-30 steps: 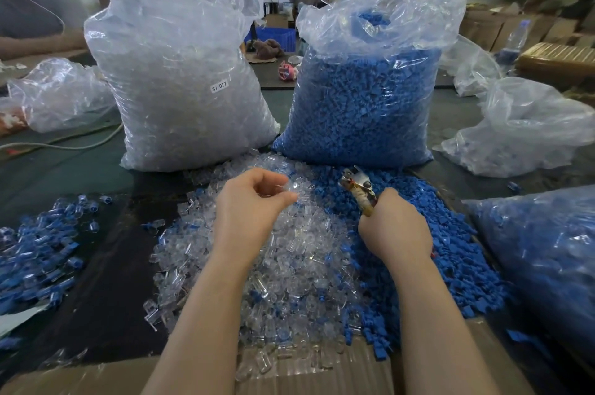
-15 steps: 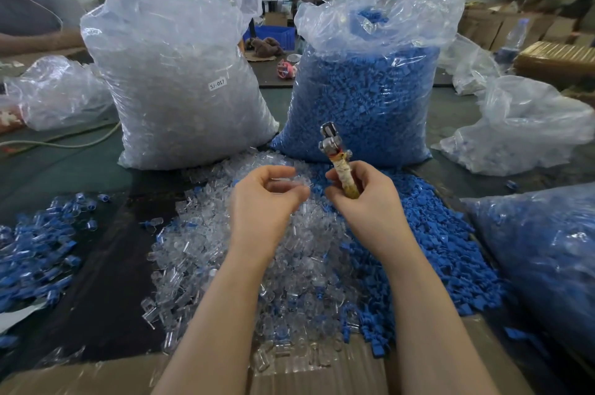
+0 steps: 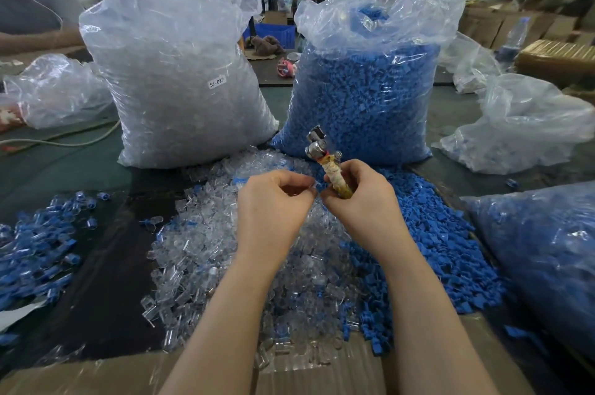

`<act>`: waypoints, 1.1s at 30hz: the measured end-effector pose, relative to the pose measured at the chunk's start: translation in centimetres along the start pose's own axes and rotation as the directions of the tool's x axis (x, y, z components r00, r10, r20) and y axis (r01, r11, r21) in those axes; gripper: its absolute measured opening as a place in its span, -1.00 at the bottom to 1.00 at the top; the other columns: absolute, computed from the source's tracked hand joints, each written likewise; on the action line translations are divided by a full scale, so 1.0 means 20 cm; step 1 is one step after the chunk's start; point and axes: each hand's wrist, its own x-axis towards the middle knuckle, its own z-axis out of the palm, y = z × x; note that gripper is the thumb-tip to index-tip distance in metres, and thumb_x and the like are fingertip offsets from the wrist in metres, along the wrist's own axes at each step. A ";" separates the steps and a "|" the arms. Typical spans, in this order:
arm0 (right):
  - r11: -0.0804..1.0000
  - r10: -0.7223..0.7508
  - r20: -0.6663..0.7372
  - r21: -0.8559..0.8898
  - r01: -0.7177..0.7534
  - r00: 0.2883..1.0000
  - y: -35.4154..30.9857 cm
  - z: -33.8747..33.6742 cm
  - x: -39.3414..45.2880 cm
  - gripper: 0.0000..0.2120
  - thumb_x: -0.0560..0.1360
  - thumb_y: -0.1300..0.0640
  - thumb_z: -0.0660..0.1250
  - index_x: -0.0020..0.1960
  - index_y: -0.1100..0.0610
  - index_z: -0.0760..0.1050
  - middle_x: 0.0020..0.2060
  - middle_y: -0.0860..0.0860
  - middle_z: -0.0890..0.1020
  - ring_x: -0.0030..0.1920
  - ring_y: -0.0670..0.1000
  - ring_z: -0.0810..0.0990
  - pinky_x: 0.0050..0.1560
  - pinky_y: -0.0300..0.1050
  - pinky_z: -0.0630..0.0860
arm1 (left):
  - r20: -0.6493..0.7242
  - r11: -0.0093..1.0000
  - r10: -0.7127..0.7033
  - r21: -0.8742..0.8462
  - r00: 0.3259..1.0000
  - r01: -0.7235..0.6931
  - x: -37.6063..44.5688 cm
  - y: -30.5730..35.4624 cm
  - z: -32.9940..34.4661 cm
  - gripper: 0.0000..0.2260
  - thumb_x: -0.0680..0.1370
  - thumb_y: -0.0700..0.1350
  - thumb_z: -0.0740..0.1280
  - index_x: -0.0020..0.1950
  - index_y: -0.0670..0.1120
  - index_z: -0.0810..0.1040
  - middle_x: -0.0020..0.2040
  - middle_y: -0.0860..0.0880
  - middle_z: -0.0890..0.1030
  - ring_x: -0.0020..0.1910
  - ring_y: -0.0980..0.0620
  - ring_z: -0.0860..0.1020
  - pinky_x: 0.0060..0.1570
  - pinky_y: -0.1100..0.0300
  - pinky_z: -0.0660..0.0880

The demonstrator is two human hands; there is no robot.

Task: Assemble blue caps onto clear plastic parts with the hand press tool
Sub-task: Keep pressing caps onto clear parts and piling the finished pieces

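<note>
Standing at 11 o'clock on the dark green worktop (image 3: 48, 169) is the largest item, a tall clear plastic sack filled with clear plastic parts (image 3: 180, 79), labelled SJ-017. Beside it at 1 o'clock stands a clear plastic sack filled with blue caps (image 3: 363, 95). A further clear bag of blue pieces (image 3: 547, 259) lies at 3 o'clock, and crumpled, mostly empty clear bags (image 3: 521, 124) lie at 2 o'clock and 10 o'clock.

Centre of the worktop: a loose heap of clear plastic parts (image 3: 206, 249), adjoined on its 3 o'clock side by a loose heap of blue caps (image 3: 450, 249). A smaller pile of blue-and-clear pieces (image 3: 32, 249) lies at 9 o'clock. A brown cardboard edge (image 3: 96, 375) runs along 6 o'clock.

Above the heaps, the right hand (image 3: 360, 204) grips the tape-wrapped handle of the hand press tool (image 3: 325, 156), with its metal head pointing toward 12 o'clock. The left hand (image 3: 273, 204) is curled, with its fingertips pinched together just beside the right hand's fingertips; whether a part is held between them cannot be determined.
</note>
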 end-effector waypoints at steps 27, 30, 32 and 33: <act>0.994 -0.015 0.000 0.112 0.015 1.000 -0.01 -0.01 0.00 -0.87 0.46 0.17 0.39 -0.02 0.01 0.52 -0.21 -0.10 0.63 -0.22 -0.13 0.57 -0.18 -0.17 0.51 | 0.082 0.916 -0.178 -0.350 0.981 0.196 0.00 -0.04 0.01 -0.92 0.45 -0.21 0.50 -0.19 -0.04 0.68 -0.32 -0.01 0.70 -0.29 0.07 0.67 -0.21 0.20 0.61; 0.999 -0.012 0.062 0.032 0.010 0.998 -0.01 -0.05 0.00 -0.88 0.44 0.16 0.37 -0.02 0.05 0.53 -0.23 -0.03 0.62 -0.24 0.05 0.56 -0.15 0.08 0.53 | 0.095 0.829 -0.231 -0.502 0.968 0.247 0.01 -0.03 0.00 -0.94 0.46 -0.26 0.48 -0.15 -0.11 0.66 -0.33 -0.01 0.69 -0.31 0.10 0.66 -0.28 0.31 0.56; 1.000 -0.013 0.114 -0.018 0.015 0.993 0.00 -0.07 0.00 -0.90 0.44 0.17 0.35 -0.04 0.10 0.52 -0.22 0.06 0.61 -0.23 0.15 0.54 -0.17 0.13 0.52 | 0.103 0.783 -0.240 -0.567 0.965 0.255 0.01 -0.03 -0.01 -0.94 0.47 -0.28 0.46 -0.12 -0.14 0.65 -0.32 -0.01 0.69 -0.31 0.11 0.66 -0.28 0.33 0.56; 0.999 -0.010 0.139 -0.033 0.015 0.990 0.00 -0.08 -0.01 -0.91 0.45 0.17 0.35 -0.04 0.11 0.52 -0.22 0.09 0.61 -0.25 0.15 0.52 -0.21 0.12 0.50 | 0.102 0.768 -0.241 -0.588 0.965 0.254 0.01 -0.03 -0.01 -0.95 0.48 -0.28 0.46 -0.11 -0.15 0.64 -0.32 -0.01 0.69 -0.31 0.12 0.66 -0.29 0.33 0.55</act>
